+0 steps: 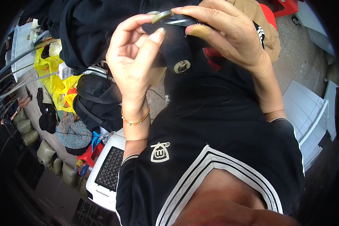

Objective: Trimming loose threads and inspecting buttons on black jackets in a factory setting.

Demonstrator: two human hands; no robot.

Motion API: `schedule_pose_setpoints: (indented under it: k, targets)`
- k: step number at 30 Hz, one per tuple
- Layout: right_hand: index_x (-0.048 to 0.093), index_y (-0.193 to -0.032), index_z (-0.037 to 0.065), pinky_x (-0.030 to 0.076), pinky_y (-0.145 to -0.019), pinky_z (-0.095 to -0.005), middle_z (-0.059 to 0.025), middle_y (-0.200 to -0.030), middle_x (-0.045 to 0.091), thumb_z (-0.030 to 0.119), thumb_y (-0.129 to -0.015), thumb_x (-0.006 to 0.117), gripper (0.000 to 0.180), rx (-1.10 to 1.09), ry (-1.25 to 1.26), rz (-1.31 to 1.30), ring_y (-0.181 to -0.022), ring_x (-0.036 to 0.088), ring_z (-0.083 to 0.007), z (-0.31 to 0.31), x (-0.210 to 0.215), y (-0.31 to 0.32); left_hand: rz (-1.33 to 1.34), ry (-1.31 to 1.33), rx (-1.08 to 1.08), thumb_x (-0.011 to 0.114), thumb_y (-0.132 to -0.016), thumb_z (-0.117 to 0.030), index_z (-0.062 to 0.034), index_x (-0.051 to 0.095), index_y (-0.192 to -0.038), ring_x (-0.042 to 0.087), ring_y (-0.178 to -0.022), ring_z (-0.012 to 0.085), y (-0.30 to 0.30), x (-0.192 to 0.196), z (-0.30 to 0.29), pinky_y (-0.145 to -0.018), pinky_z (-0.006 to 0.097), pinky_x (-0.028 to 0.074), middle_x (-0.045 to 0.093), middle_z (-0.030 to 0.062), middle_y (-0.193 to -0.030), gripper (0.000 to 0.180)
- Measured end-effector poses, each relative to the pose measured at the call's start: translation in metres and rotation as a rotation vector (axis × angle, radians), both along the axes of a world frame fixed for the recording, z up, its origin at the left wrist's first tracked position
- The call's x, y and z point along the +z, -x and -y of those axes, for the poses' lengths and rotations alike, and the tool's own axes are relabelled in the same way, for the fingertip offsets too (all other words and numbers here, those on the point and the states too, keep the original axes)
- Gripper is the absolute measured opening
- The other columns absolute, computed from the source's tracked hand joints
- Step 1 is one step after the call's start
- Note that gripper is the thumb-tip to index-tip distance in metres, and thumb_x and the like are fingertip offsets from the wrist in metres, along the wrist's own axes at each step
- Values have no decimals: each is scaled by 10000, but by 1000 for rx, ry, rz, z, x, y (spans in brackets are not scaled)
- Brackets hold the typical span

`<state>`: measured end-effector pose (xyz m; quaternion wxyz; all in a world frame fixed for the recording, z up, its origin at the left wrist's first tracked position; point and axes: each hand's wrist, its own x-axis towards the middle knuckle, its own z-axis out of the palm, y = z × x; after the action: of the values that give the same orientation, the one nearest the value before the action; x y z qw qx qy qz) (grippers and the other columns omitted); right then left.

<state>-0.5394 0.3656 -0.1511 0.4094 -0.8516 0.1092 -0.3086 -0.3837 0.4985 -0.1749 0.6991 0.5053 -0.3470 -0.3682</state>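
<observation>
At the top centre, my left hand (133, 56) pinches a dark knit garment (150, 27) between thumb and fingers. A greenish, shiny round button (162, 16) stands at those fingertips. My right hand (229, 34), with a tan covering on its thumb, closes around a pointed metal blade (177, 22). The tip of this blade points left, just under the button, and the rest of the tool is mostly hidden by my fingers. One right fingertip reaches the button's edge. Lower on the dark cloth, a second round button (182, 66) shows.
More dark cloth (86, 30) is heaped at upper left. Yellow plastic bags (51, 66), a black mesh-topped bag (96, 90) and a white box with a dark grid panel (109, 165) lie on my left. White plastic pieces (303, 109) and a red stool (284, 7) stand on the right.
</observation>
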Motion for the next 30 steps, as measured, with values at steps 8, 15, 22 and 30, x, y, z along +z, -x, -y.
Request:
schedule_pose_setpoints:
  k: [8, 15, 22, 30]
  targets:
    - [653, -1093, 15, 470, -544, -280, -80, -768, 569, 109, -783, 738, 335, -44, 148, -72, -612, 578, -210, -1, 11, 6, 58, 0, -13, 631, -839, 88, 54, 562, -1140, 615, -875, 81, 3, -3, -1, -793, 182, 474, 632, 104, -1051, 311]
    - [656, -1084, 22, 472, -537, -279, -80, -774, 574, 119, -791, 731, 317, -44, 152, -76, -608, 585, -210, 0, 8, 2, 90, -1, -6, 629, -840, 90, 55, 562, -1139, 617, -871, 80, -1, -5, 0, -793, 182, 477, 629, 104, -1054, 307]
    - [655, -1076, 14, 477, -547, -284, -89, -775, 582, 119, -789, 735, 315, -53, 151, -63, -631, 596, -223, -3, 11, 7, 87, 7, -2, 624, -839, 102, 54, 561, -1138, 611, -860, 74, 5, -2, -1, -785, 177, 475, 628, 103, -1065, 310]
    - [655, -1058, 13, 480, -550, -296, -90, -777, 587, 121, -764, 750, 327, -98, 198, -76, -642, 594, -231, -5, 5, 0, 170, -8, 29, 632, -828, 110, 53, 562, -1134, 608, -831, 57, 0, -11, -1, -751, 162, 471, 628, 101, -1073, 319]
